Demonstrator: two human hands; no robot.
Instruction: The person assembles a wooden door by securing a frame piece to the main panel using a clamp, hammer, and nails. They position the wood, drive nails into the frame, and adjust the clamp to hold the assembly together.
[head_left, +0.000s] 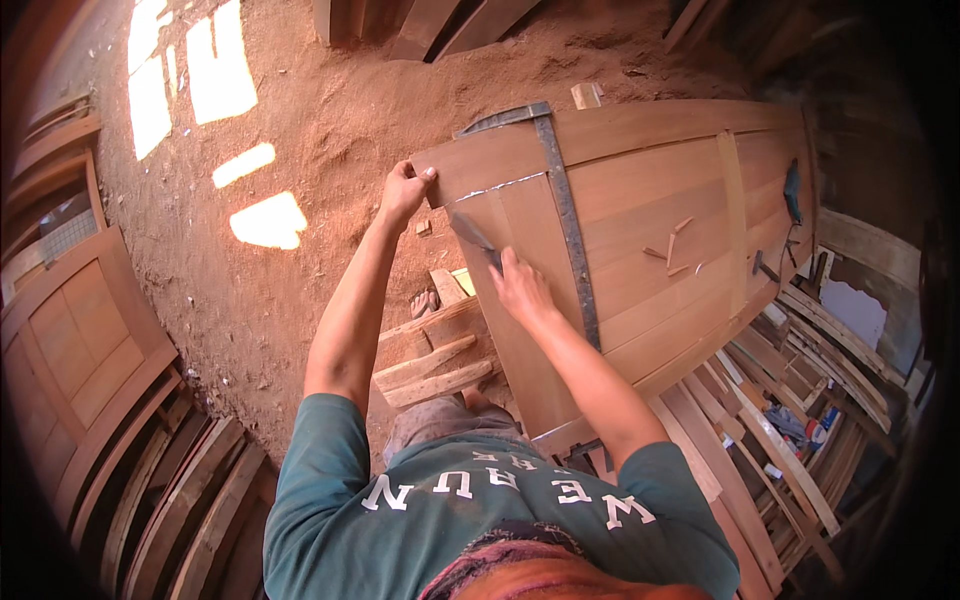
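A wooden panelled door [640,230] lies before me, its near-left end showing a whitish line along a joint. My left hand [405,190] is closed on the door's far left corner, thumb at the edge. My right hand [522,285] is closed round the dark handle of what looks like a putty knife [470,230]. Its flat grey blade points to the far left, over the door's left edge, just below the whitish joint. Across the door, right of both hands, runs a long dark metal bar clamp [568,220]. Whether the blade touches the wood I cannot tell.
Several small wooden pegs [670,250] and a hammer [765,267] lie on the door; a teal-handled tool [792,190] rests at its far end. Stacked timber [780,450] fills the right side. Wooden frames [90,340] stand at left. Cut wood pieces [430,365] sit near my legs.
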